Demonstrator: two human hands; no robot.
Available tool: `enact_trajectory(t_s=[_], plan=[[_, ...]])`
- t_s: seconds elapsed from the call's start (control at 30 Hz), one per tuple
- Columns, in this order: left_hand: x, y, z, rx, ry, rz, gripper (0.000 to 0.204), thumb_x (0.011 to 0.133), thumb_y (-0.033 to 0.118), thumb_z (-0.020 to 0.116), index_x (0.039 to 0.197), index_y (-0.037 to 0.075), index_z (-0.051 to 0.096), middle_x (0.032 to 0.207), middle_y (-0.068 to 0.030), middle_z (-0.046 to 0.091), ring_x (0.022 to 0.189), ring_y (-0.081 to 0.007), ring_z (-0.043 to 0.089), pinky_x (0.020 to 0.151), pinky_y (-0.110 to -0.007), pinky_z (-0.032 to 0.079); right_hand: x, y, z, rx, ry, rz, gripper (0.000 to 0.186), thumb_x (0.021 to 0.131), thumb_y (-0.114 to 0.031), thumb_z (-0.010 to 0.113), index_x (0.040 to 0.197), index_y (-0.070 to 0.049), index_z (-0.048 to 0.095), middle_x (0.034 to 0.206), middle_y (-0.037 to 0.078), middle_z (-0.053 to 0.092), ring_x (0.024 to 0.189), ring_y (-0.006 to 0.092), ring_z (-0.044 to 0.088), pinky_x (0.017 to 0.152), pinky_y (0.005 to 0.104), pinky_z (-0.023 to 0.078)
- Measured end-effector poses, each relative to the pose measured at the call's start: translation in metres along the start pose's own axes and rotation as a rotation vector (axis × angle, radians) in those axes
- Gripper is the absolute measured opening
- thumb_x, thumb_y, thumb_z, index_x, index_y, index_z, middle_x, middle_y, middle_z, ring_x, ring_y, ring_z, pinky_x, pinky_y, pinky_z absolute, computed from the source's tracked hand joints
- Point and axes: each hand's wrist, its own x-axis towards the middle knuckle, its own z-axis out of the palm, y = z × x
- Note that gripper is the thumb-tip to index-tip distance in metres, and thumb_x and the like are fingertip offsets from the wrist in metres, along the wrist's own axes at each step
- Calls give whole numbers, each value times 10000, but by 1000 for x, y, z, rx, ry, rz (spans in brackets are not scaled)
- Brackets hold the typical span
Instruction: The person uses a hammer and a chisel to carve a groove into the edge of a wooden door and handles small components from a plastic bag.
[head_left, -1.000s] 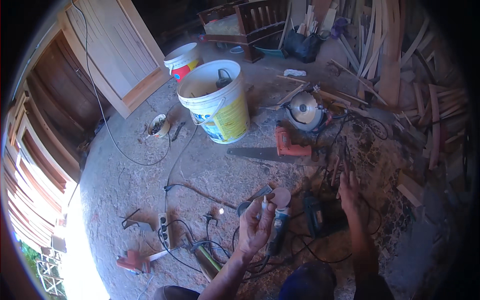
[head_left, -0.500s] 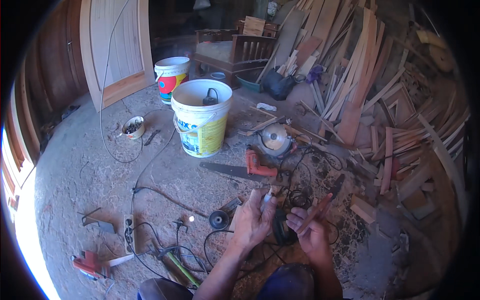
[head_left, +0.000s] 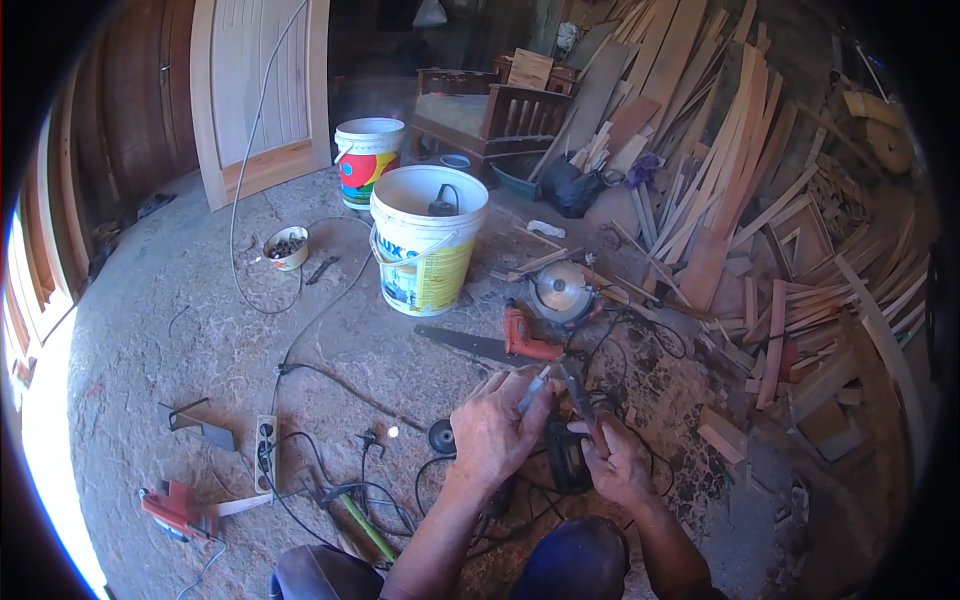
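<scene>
Hands met low in the centre of my view, above a concrete floor strewn with tools. My left hand was closed, pinching a slim pale rod-like tool, likely a small screwdriver, between fingers and thumb, its tip pointing up and right. My right hand was curled around a thin dark metal piece, perhaps a blade or bit, held upright just beside the pale tool; I could not tell exactly what it was. Beneath both hands lay a dark power tool with black cables trailing off.

I judged the work to be fine fitting, so it would have gone best with both wrists steadied close together, the small tool kept in line with the metal piece, and turning done by fingertips alone.

Beyond the hands lay a handsaw with a grey blade and orange plastic grip, then a circular saw with a shiny toothed disc. A white plastic bucket with a yellow label stood further off, smooth and round. Rough reddish wood offcuts were heaped at right. A white power strip and a red tool lay at left on the gritty grey floor.
</scene>
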Motion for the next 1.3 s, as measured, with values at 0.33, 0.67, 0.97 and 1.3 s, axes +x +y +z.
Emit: enact_trajectory(t_s=[0.33, 0.67, 0.97, 1.3], plan=[[-5, 8, 7, 130, 53, 148, 288, 931, 279, 669, 1147, 89, 663, 849, -112, 655, 785, -324, 682, 624, -429, 535, -4, -44, -28, -404, -114, -121, 118, 918, 16, 555, 1034, -1, 551, 981, 189, 592, 848, 433, 617, 698, 478, 494], [-5, 4, -5, -143, -272, 52, 236, 955, 250, 664, 1093, 61, 691, 856, -139, 689, 758, -295, 698, 616, -377, 523, 2, -32, -49, -452, -104, -249, 148, 855, 44, 566, 997, 2, 552, 965, 182, 584, 855, 415, 617, 697, 462, 490], [-6, -28, 4, -1313, -779, -238, 283, 992, 234, 629, 1026, -40, 690, 836, -125, 708, 632, -158, 635, 573, -277, 508, 20, -25, -61, -541, -161, -532, 150, 777, 64, 623, 907, 2, 582, 1028, 157, 627, 894, 367, 653, 729, 429, 547], [-3, -8, 17, -275, -214, 129, 233, 972, 292, 625, 1087, 93, 665, 901, -73, 671, 766, -257, 685, 628, -356, 533, 26, -21, -69, -453, -152, -291, 124, 811, 66, 640, 915, 4, 619, 997, 164, 637, 899, 376, 652, 758, 400, 544]])
